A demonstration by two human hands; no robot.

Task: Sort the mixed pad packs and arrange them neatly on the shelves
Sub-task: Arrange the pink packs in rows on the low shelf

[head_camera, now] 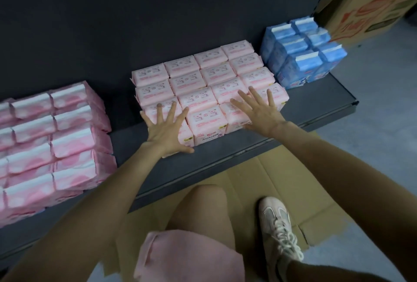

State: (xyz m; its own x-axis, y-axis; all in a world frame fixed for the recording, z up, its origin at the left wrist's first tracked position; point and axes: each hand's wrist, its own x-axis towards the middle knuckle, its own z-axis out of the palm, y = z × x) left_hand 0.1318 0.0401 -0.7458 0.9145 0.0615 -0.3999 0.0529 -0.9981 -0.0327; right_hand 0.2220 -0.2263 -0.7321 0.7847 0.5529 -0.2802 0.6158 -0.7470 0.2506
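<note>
Left hand [165, 131] with fingers spread flat on the front-left of the pale pink pad packs [203, 83] at frame centre, right hand [259, 112] spread on their front-right, dark shelf [316, 101] beneath, deeper pink packs [54, 141] at left, blue packs [302, 55] at upper right.

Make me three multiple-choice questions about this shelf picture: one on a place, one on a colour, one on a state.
1. Where does the blue stack stand on the shelf?
A. right end
B. left end
C. middle

2. What colour are the packs under the hands?
A. green
B. pale pink
C. blue

3. How are the fingers of both hands?
A. curled in fists
B. pinching one pack
C. spread flat

Key: 1 A, it stands right of the pale pink block. 2 B, both hands rest on that block. 3 C, the left hand and the right hand lie splayed on it.
</note>
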